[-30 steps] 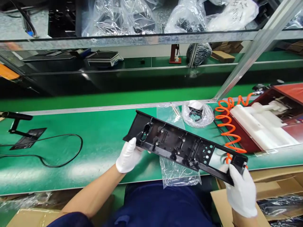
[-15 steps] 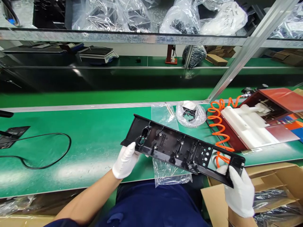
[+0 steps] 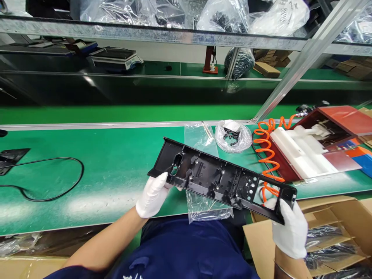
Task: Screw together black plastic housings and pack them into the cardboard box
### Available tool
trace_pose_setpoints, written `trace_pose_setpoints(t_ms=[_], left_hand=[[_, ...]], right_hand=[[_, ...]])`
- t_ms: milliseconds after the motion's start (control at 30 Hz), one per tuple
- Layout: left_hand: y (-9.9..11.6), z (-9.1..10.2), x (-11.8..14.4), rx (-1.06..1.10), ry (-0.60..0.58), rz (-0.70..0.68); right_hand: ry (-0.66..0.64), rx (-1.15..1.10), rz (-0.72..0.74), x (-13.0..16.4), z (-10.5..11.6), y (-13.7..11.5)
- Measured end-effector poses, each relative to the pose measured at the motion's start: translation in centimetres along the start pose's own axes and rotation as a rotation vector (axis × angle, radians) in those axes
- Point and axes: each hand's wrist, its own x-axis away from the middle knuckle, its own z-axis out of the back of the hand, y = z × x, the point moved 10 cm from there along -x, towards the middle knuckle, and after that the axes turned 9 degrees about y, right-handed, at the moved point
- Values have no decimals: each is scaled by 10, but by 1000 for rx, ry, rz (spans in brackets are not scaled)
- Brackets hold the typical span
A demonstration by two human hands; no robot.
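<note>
A long black plastic housing panel (image 3: 209, 176) is held above the front of the bench, its ribbed inner side facing up and its right end lower. It has an oval hole at the left, several small round holes and a rectangular opening at the right. My left hand (image 3: 154, 193), in a white glove, grips the panel's left lower edge. At the right end, my gloved right hand (image 3: 289, 226) is closed around the frame by the rectangular opening, with fingers showing through it. Beneath the panel lies a clear plastic bag (image 3: 203, 211) that overhangs the bench edge.
Behind the panel sits a clear bag of small black parts (image 3: 233, 136). To the right are a coiled orange air hose (image 3: 266, 149) and a red and white fixture (image 3: 305, 151). An open cardboard box (image 3: 340, 213) stands lower right. A black cable (image 3: 81, 170) loops at left.
The panel stays in both hands with nearly the same tilt. The whole scene has shifted slightly up and left in view; the grip looks unchanged.
</note>
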Motion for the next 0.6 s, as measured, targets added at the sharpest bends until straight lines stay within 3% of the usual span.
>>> trace_pose_setpoints(t_ms=[233, 467, 600], left_hand=[[5, 2, 2, 39, 44, -25], [10, -1, 4, 10, 41, -33], [13, -1, 4, 12, 58, -51]], right_hand=[[8, -73, -51, 1, 0, -4], [-76, 18, 63, 0, -2, -5], [-44, 24, 91, 1, -1, -4]])
